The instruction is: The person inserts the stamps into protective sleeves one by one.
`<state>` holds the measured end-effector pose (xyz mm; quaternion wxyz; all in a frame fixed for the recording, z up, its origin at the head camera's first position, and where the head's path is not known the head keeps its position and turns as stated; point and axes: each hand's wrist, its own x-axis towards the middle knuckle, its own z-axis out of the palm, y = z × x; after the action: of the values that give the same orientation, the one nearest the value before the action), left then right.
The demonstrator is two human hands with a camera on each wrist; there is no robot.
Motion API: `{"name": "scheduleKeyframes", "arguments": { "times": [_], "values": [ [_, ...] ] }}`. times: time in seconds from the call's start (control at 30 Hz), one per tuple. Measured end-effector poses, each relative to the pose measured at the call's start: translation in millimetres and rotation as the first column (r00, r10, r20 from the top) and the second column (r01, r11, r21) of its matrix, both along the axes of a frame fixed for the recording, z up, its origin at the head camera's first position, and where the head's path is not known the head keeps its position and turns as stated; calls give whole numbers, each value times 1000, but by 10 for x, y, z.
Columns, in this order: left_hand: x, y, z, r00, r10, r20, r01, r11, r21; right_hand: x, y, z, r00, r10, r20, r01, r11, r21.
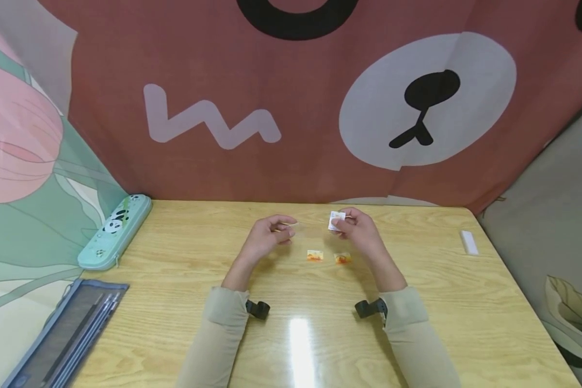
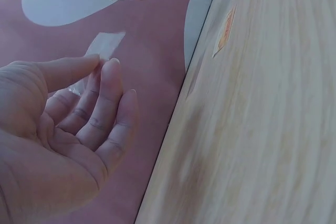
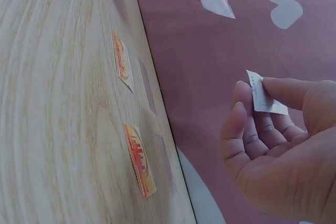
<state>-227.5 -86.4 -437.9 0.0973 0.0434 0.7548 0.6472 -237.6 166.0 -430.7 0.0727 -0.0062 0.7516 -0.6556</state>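
My left hand [image 1: 267,237] pinches a small clear plastic sleeve [image 2: 111,44] between thumb and fingertips, held up over the table. To its right, my right hand [image 1: 361,229] grips a small whitish stamp [image 3: 262,98] with a finely toothed edge, the thumb across its face and the fingers behind. A gap separates the two hands. Below them on the wood lie two orange and yellow stamps, side by side: the left stamp [image 1: 314,255] and the right stamp [image 1: 342,258], which sits just under the right hand.
A mint panda pencil case [image 1: 113,231] lies at the far left of the table [image 1: 184,302]. In front of it is a blue-edged mesh pouch [image 1: 73,334] with several pencils inside. A white eraser [image 1: 469,242] rests near the right edge. Behind the table hangs a reddish-brown cloth [image 1: 300,172].
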Motion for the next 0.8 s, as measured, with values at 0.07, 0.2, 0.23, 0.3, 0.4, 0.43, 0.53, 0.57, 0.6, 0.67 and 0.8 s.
{"name": "scheduleKeyframes", "arguments": {
  "times": [0.07, 0.2, 0.23, 0.3, 0.4, 0.43, 0.53, 0.57, 0.6, 0.67, 0.8],
  "values": [
    [0, -1, 1, 1000, 2, 1, -2, 1000, 2, 3, 5, 2, 1000, 12, 9, -12, 999, -32],
    [-14, 7, 7, 1000, 20, -9, -19, 1000, 13, 13, 3, 17, 999, 18, 28, -16, 998, -68],
    [-20, 10, 8, 1000, 23, -12, -23, 1000, 14, 15, 2, 22, 999, 18, 28, -16, 997, -74],
    [-30, 15, 4, 1000, 29, -10, -29, 999, 16, 18, -2, 31, 999, 18, 26, -16, 997, -79],
    [-33, 20, -5, 999, 32, 0, -32, 999, 20, 23, -4, 43, 1000, 14, 26, -12, 997, -70],
    [-33, 20, -11, 999, 33, 6, -34, 999, 23, 25, -1, 44, 1000, 11, 28, -9, 998, -67],
    [-14, 17, -9, 999, 24, 27, -25, 999, 39, 29, 6, 45, 999, -6, 31, 7, 999, -47],
    [-12, 13, -11, 999, 22, 35, -24, 999, 44, 28, 8, 44, 999, -13, 31, 14, 999, -42],
    [-4, 9, -6, 999, 20, 45, -22, 999, 49, 27, 11, 43, 999, -19, 30, 20, 999, -36],
    [3, 3, -5, 998, 14, 57, -18, 998, 56, 27, 14, 39, 999, -24, 25, 25, 1000, -19],
    [3, -2, -17, 998, 8, 60, -11, 998, 58, 22, 21, 28, 999, -36, 29, 36, 999, -6]
  ]
}}
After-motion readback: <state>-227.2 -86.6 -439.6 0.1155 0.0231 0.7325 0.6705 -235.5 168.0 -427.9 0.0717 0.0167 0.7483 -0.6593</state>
